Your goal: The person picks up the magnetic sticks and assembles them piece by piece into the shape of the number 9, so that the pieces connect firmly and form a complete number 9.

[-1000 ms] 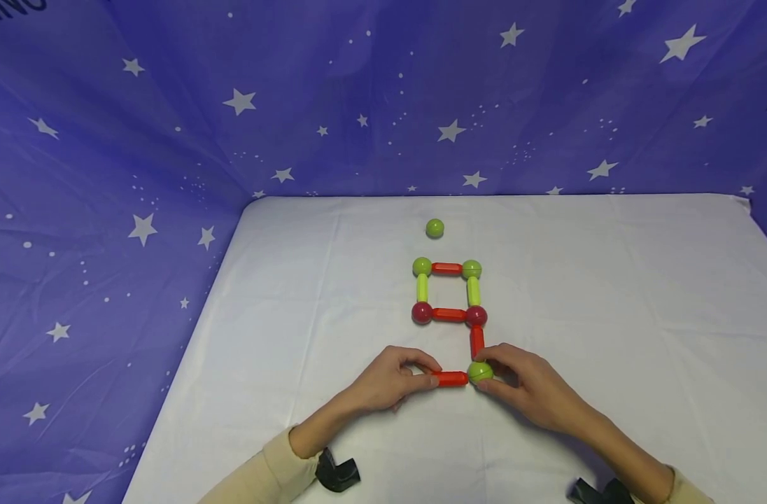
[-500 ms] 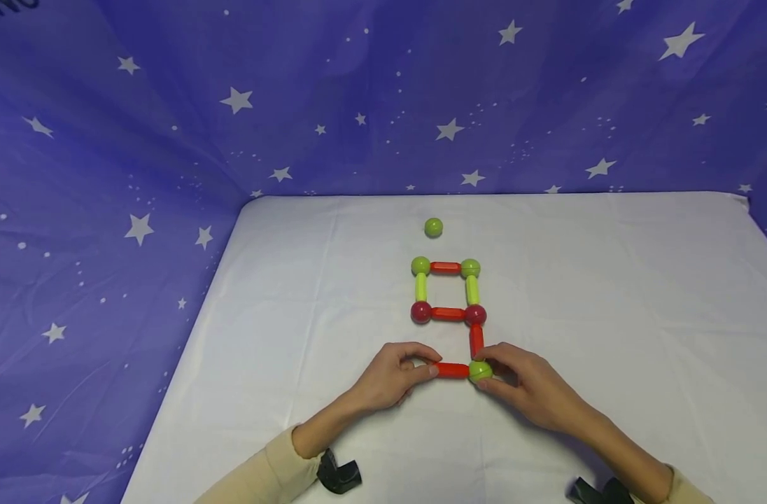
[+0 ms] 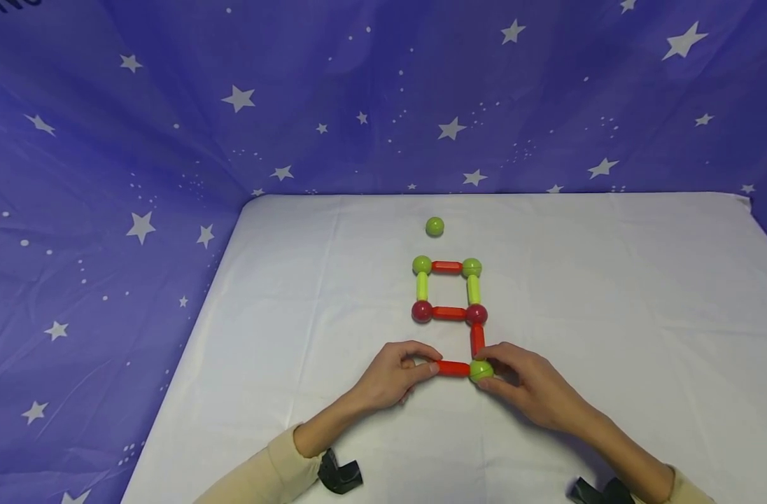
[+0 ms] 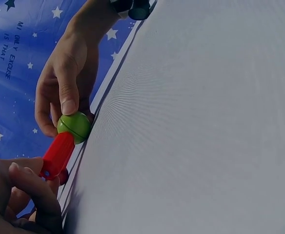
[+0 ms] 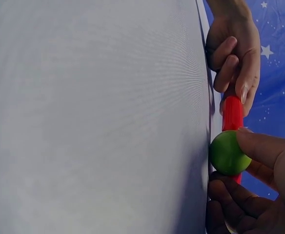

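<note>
Between thumb and fingers, my left hand (image 3: 390, 376) pinches the outer end of a red rod (image 3: 454, 368). The rod's other end touches a green ball (image 3: 481, 371), which my right hand (image 3: 535, 385) holds between thumb and fingertips. From that ball a second red rod (image 3: 477, 339) runs up to a dark red ball (image 3: 476, 314), the corner of a square of balls and rods. In the left wrist view the pinched rod (image 4: 58, 153) meets the green ball (image 4: 74, 127). The right wrist view shows the same green ball (image 5: 229, 153) under my right thumb.
A loose green ball (image 3: 434, 226) lies beyond the square. The square has red rods (image 3: 447, 267) across and yellow-green rods (image 3: 423, 287) at its sides. White cloth (image 3: 610, 294) covers the table, and a blue star-patterned curtain (image 3: 383, 91) hangs behind.
My left hand has moved its red rod slightly up, so that the rod now lines up with and touches the green ball. My right hand keeps its place on the ball.
</note>
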`<state>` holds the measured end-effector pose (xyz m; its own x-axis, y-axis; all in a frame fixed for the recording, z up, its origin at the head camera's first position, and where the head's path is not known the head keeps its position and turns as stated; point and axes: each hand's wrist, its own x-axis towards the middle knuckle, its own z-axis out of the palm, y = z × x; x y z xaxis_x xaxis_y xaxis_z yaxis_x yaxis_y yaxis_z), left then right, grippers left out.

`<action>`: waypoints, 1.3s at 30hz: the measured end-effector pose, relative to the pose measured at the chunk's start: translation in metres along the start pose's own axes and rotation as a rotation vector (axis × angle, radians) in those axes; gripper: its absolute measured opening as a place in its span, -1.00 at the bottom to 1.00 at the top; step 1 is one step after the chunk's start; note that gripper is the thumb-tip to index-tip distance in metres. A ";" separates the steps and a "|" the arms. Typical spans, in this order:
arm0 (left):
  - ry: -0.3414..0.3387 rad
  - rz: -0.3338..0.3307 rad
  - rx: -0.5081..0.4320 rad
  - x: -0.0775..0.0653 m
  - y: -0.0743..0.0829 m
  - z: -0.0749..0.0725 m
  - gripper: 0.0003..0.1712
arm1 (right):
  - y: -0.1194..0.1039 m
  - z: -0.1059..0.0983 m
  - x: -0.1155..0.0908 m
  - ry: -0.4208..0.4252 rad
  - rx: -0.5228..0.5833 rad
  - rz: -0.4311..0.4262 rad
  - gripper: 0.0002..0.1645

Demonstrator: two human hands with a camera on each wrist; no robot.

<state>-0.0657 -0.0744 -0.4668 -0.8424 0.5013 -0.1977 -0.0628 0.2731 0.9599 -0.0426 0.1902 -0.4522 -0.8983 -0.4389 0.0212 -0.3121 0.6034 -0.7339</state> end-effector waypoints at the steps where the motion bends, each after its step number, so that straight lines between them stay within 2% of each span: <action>1: -0.002 0.001 -0.002 0.000 0.000 0.000 -0.80 | 0.000 0.000 0.000 0.002 0.000 0.000 -0.63; 33: -0.016 -0.010 -0.006 0.000 0.000 -0.002 -0.79 | -0.001 0.001 0.000 0.017 -0.030 -0.010 -0.62; 39: -0.051 -0.024 0.003 0.006 0.007 -0.009 -0.77 | 0.000 0.001 0.000 0.020 -0.023 -0.011 -0.63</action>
<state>-0.0757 -0.0769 -0.4595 -0.8122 0.5357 -0.2311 -0.0816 0.2878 0.9542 -0.0423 0.1889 -0.4528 -0.9007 -0.4325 0.0424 -0.3284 0.6137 -0.7180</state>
